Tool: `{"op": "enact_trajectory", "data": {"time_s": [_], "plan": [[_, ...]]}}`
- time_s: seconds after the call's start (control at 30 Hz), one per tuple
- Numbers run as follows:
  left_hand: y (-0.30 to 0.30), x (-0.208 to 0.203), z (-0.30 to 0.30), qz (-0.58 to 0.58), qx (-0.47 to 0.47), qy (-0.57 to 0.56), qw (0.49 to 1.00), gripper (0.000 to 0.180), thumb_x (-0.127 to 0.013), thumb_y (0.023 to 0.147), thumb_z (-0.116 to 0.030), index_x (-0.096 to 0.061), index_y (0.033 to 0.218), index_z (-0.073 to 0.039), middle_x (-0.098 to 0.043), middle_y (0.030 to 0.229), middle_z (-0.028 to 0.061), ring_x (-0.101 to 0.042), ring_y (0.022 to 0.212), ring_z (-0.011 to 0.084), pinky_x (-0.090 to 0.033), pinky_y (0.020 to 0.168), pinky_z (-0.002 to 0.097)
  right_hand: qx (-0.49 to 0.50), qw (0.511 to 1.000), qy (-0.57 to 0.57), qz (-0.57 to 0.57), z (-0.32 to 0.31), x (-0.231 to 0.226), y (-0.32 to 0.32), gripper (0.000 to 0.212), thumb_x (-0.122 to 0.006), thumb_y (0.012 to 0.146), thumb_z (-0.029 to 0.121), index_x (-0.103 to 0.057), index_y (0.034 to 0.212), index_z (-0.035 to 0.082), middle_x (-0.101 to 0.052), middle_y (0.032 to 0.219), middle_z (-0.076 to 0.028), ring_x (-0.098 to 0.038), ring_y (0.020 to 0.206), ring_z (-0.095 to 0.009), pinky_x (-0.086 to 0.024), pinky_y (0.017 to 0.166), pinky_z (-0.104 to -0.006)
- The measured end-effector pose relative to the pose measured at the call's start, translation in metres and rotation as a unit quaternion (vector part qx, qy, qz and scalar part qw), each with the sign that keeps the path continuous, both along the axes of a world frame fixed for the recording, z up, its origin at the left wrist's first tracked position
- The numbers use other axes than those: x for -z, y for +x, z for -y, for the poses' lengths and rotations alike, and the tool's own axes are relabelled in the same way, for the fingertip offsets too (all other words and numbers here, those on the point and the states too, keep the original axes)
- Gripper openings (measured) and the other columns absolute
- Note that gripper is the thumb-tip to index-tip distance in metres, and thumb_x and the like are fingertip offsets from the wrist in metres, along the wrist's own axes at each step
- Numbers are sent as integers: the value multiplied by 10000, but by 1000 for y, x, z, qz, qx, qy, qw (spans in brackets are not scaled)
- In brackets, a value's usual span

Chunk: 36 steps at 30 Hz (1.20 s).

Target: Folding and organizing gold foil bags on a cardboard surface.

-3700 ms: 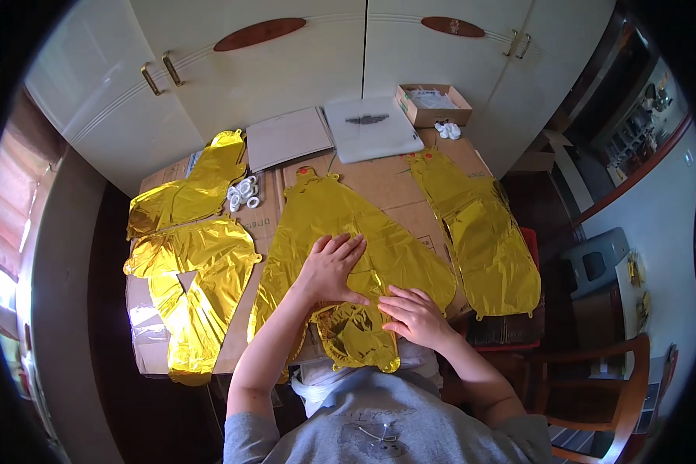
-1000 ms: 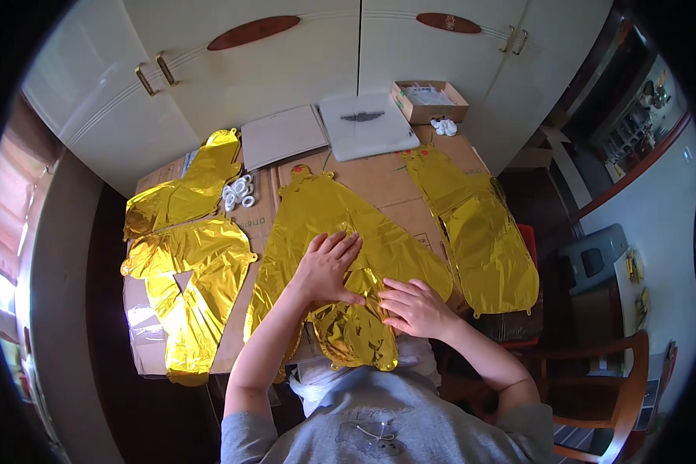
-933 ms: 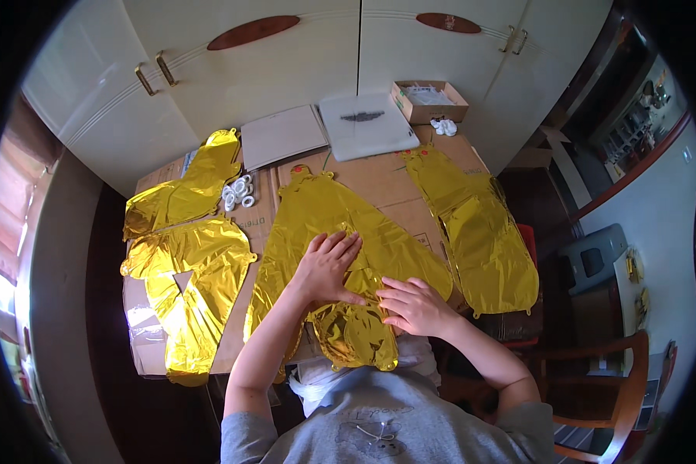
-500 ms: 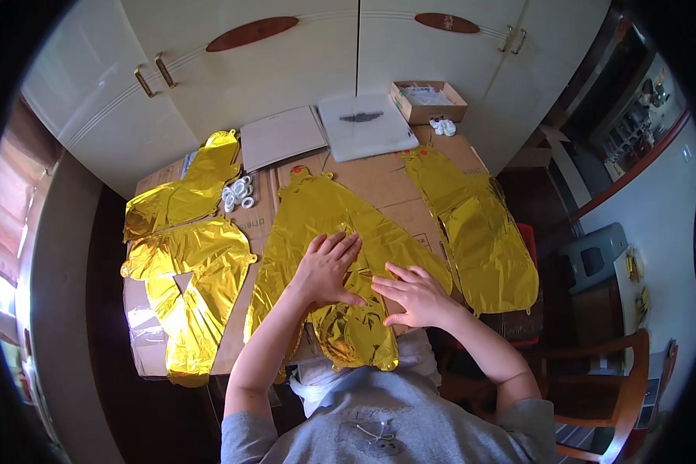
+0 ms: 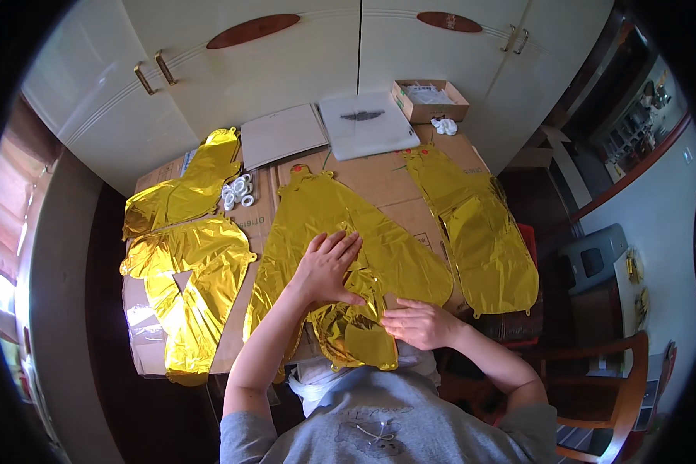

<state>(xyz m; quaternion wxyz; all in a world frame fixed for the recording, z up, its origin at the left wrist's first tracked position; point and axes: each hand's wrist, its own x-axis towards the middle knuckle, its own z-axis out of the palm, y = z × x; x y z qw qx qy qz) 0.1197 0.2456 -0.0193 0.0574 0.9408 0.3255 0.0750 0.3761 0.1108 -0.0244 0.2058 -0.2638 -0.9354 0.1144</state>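
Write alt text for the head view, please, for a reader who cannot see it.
Bare left hand rests on a large gold foil sheet, with the right hand at its crinkled near end. Other gold foil pieces flank it on cardboard; white rings lie to the left.

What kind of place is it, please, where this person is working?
Probably a room in a home, used as a makeshift workspace: there are cream cupboard doors with brass-coloured handles, a wooden armchair, and flat gold foil balloons spread over cardboard.
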Motion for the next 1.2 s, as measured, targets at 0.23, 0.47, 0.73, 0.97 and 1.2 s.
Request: {"op": "enact_trajectory", "data": {"time_s": [0.23, 0.47, 0.73, 0.97, 1.2], "plan": [[0, -1, 0, -2, -1, -3, 1000, 1253, -635, 534, -839, -360, 1468, -49, -383, 1504, 90, -317, 1400, 263, -202, 1164, 460, 51, 996, 73, -16, 21, 6, -2, 401, -684, 793, 169, -646, 1180, 72, -602, 1283, -51, -562, 1207, -208, -419, 1074, -403], [-1, 2, -1, 1, 2, 17, 1000, 1254, -607, 539, -865, -375, 1459, -45, -398, 1493, 90, -326, 1393, 262, -212, 1159, 464, 78, 991, 111, -15, 22, 14, -10, 248, -626, 845, 147, -691, 1075, 80, -659, 1161, -35, -598, 1148, -195, -451, 1039, -392], [-1, 2, -1, 13, 8, 24, 1000, 1260, -571, 536, -892, -395, 1446, -39, -418, 1479, 92, -341, 1383, 265, -224, 1150, 466, 60, 992, 112, 0, 21, 6, -12, 248, -625, 842, 131, -713, 1072, 106, -677, 1154, -20, -609, 1142, -190, -463, 1017, -388], [0, 0, 0, 12, 8, 23, 1000, 1271, -579, 523, -894, -393, 1447, -41, -420, 1477, 93, -337, 1385, 265, -220, 1151, 465, 70, 993, 100, -4, 22, 11, -14, 225, -630, 844, 140, -704, 1054, 110, -670, 1169, -15, -598, 1160, -192, -450, 1031, -390], [0, 2, 0, 0, 3, 13, 1000, 1280, -600, 521, -880, -373, 1458, -38, -395, 1494, 100, -321, 1395, 272, -204, 1159, 465, 66, 992, 107, 7, 23, 11, -15, 219, -625, 848, 134, -707, 1047, 99, -672, 1165, -18, -591, 1169, -177, -436, 1051, -393]]}}
